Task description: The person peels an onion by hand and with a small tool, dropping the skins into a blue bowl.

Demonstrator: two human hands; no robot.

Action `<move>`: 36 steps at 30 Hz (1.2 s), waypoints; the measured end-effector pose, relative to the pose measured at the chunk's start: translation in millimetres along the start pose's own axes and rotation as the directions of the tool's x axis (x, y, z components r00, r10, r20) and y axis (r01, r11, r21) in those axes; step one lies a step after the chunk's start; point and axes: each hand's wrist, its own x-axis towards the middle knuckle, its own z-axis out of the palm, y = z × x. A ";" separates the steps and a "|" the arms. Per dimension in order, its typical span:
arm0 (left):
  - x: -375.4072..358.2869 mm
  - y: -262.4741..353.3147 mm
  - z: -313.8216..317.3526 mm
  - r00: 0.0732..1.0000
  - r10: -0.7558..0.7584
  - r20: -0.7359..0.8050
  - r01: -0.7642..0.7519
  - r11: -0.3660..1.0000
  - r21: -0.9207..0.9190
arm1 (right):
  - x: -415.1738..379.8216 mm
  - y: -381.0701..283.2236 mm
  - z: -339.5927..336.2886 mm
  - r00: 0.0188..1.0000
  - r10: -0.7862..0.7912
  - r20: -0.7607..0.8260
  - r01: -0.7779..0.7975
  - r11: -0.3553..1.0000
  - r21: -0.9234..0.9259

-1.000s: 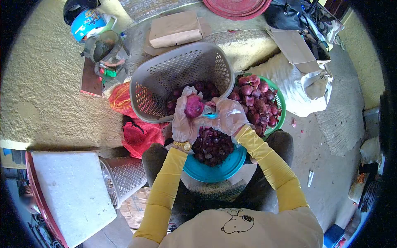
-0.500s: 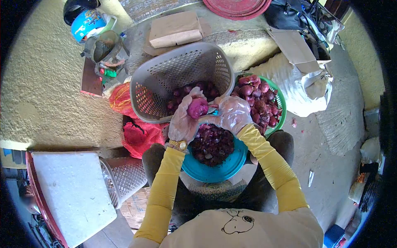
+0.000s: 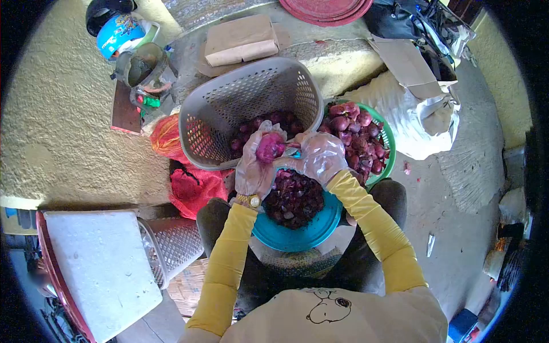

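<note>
A seated person in clear gloves is holding a purple shallot (image 3: pixel 269 147) in the left hand (image 3: pixel 255 166), above the near rim of the grey basket (image 3: pixel 229 103). The right hand (image 3: pixel 320 157) is gripping a small blue-handled tool, its blade hidden, against the bulb. Over the last second the shallot has been turning slightly between the fingers, suggesting peeling is continuing above the teal bowl (image 3: pixel 297 231) of skins.

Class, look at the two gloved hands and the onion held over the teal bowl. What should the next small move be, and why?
Probably a further strip of skin pulled off with the right hand. The left hand holds the onion above the teal bowl, which is already full of peelings, and the right hand's fingers sit right beside the onion. Whether it holds a blade I cannot tell.
</note>
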 end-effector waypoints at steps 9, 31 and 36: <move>3.6 -4.7 -11.2 0.991 0.108 0.076 -0.103 0.992 -0.073 | -1.3 4.6 4.6 0.999 -0.010 -0.039 0.015 0.992 0.126; 0.5 -7.5 -9.2 0.995 -0.058 0.077 0.074 0.970 -0.230 | -1.6 3.8 1.8 0.998 0.019 -0.053 -0.017 0.999 0.041; 3.7 -9.3 -12.0 0.998 -0.026 0.056 0.042 0.951 -0.307 | -2.1 2.1 5.9 0.998 0.065 -0.027 -0.061 0.990 0.126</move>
